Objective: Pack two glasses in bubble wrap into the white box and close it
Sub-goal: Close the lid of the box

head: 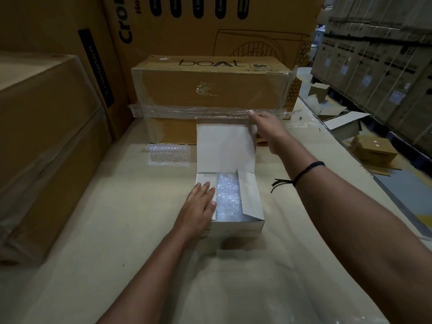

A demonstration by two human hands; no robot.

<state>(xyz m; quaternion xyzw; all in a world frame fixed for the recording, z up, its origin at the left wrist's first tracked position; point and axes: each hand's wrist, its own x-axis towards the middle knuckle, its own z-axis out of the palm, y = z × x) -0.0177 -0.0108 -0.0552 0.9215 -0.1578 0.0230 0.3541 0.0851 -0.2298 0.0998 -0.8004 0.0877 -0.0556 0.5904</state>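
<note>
- White cardboard box (236,224) sits near the middle of the cream-coloured desk (117,230), its big lid flap (225,146) thrown back and leaning toward the taped brown carton behind it; a judgement: the flap is up so the contents can be checked before closing.
- Inside, a bubble-wrapped bundle (228,197) fills the visible gap between the two side flaps; whether it holds one glass or two cannot be told.
- The left hand (201,204) lies flat and open, fingers spread, on the box's left side flap, pressing it down and holding nothing; this likely steadies the box and tucks that flap in.
- The right hand (261,125) reaches to the far upper corner of the lid flap, fingers loosely open and touching its edge; whether it has pinched the flap cannot be told. It seems set to fold the lid forward.
- A spare sheet of clear bubble wrap (168,155) lies on the desk just left of the lid flap.
- The long brown carton (210,90) wrapped in clear tape reads "boAt" on top; the tall brown carton (163,26) behind shows "Cro…", cut off.
</note>
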